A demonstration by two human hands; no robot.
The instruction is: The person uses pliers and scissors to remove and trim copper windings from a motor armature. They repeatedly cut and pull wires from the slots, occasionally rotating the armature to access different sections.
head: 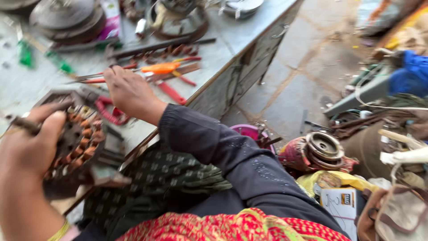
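Nearest, lower left: left hand [27, 154], blurred, fingers curled over the near edge of a motor stator [80, 140], a dark metal core ringed with copper-coloured windings, held tilted above the near rim of the grey counter [232, 42]; a gold bangle [59, 231] circles that wrist. Lower centre: red and yellow patterned cloth [232, 227] and dark green printed fabric [165, 178] across the lap. Centre left: right hand [129, 91], in a dark sleeve [232, 154], reaches over the counter, fingertips drawn together at the handles of a tool near the stator; blur hides exactly what it pinches. Just beyond that hand: pliers with red grips [171, 91], an orange-handled tool [160, 68], and a long dark metal bar [156, 46], all lying flat on the counter. Far counter: round grey metal motor covers [67, 18] stacked at upper left, a tall pink and white packet [110, 18] standing beside them, a small white cylinder [141, 27], and green pieces [26, 54] at the left edge. Floor, right of the counter: a pink tub [249, 131], a round motor part on red cloth [318, 149], a yellow bag [334, 178], a white rectangular carton with a small yellow and black label [341, 205], a tan bag [397, 214], a blue cloth [412, 73] at far right, grey stone paving [307, 62] beyond.
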